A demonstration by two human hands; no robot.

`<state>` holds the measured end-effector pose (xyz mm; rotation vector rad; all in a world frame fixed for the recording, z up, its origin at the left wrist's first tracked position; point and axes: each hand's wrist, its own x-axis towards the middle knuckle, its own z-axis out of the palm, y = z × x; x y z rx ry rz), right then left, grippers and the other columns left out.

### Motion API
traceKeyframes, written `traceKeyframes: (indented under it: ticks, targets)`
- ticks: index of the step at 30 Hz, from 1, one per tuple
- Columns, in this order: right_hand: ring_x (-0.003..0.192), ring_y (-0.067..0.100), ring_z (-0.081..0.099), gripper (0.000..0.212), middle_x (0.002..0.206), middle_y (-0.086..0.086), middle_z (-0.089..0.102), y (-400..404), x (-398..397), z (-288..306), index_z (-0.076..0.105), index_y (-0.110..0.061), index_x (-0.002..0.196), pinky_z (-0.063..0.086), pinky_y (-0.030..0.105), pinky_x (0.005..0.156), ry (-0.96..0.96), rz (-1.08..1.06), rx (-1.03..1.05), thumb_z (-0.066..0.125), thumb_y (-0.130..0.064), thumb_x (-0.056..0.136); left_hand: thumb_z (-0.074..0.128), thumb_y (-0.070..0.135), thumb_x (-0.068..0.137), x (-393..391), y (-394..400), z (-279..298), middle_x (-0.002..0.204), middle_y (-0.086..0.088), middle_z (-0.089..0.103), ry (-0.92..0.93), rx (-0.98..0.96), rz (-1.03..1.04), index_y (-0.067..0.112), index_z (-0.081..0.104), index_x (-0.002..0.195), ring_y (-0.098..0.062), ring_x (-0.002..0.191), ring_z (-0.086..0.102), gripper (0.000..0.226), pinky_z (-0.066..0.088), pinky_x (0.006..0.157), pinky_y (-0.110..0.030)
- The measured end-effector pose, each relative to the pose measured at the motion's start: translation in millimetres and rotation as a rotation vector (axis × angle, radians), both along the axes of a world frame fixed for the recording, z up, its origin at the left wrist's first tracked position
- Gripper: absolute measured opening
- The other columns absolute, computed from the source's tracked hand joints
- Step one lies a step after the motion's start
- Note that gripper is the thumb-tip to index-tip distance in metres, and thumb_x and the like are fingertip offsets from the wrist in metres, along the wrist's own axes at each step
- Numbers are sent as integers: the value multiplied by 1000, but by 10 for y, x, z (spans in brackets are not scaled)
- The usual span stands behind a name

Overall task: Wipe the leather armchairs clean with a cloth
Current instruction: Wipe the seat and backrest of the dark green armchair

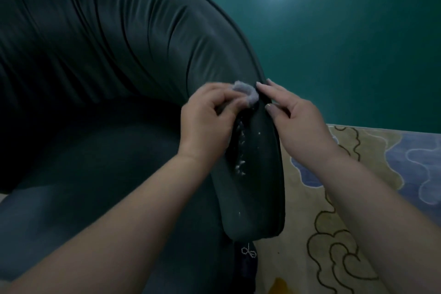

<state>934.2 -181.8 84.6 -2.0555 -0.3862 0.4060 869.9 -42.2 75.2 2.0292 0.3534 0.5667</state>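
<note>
Teal wall (334, 31) behind the armchair (107, 55); left hand (205, 122) pinches a cloth (80, 94) (small, grey) on its arm, right hand (300, 122) rests there, fingers straight.

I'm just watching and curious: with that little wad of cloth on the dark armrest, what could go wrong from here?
1. The small pale grey cloth, pinched in the left hand, is tiny next to the trail of white specks on the dark leather armchair's armrest; it may smear them rather than lift them.
2. Specks could be pushed off onto the patterned beige and blue rug.
3. The right hand shows long nails near the leather, which might scratch it.
</note>
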Motion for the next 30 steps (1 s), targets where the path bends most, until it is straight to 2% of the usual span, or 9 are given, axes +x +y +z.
traceKeyframes:
  ticks: [3,7,9,12,17,21,24,27,30]
  targets:
    - [132,-2,36,42,146,-11,42,4,-30,-2,57,-29,129,23,15,111,-4,-14,9,48,-5,96,74,16,79,-355,-64,-73,89,14,65,-8,-3,-57,27,67,87,-1,88,61,15,46,80,-14]
    - [132,-2,36,41,146,-12,42,2,-75,-20,58,-30,128,24,17,113,6,-36,14,48,-6,96,77,21,77,-241,81,-37,89,15,62,37,-214,86,41,48,103,5,86,61,43,46,75,-10]
    - [132,-2,36,41,146,-12,42,-5,-102,-27,58,-31,128,25,19,113,-2,-42,5,48,-7,96,74,18,80,-40,142,1,97,11,63,55,-168,84,29,58,112,7,90,59,37,47,84,-11]
    - [133,-2,35,41,146,-12,41,-31,-160,-28,58,-31,128,25,21,114,3,-48,12,47,-8,96,73,14,81,-77,72,-36,99,5,67,40,-48,16,15,71,103,5,92,59,23,43,87,-10]
    - [132,-4,33,40,147,-14,39,-59,-267,-26,57,-31,129,24,17,112,8,-67,25,46,-9,98,73,7,78,-551,19,-129,98,8,67,80,-50,-129,20,72,100,0,95,61,25,43,87,-11]
    - [133,-2,34,39,147,-12,40,-64,-289,-41,58,-29,128,24,19,114,2,-72,27,46,-8,97,73,12,80,-209,141,-2,105,8,65,66,-104,-30,23,68,106,2,98,59,29,43,89,-10]
    - [133,0,35,39,147,-10,41,-77,-293,-41,58,-27,128,24,20,114,-5,-75,26,47,-7,96,73,10,79,-96,-4,20,104,0,63,43,-25,-47,13,71,105,1,94,56,27,41,92,-11]
    - [133,0,36,39,147,-9,41,-110,-330,-36,60,-27,126,24,19,114,-4,-73,38,47,-5,96,74,7,77,-415,-147,-74,98,4,61,39,26,-117,12,72,102,4,91,56,26,39,87,-6]
    - [132,-4,35,40,147,-12,39,-135,-369,-28,59,-29,127,25,19,113,24,-64,50,46,-6,97,74,7,77,-658,-95,-97,97,10,64,79,-38,-165,20,71,100,3,93,59,26,41,85,-8]
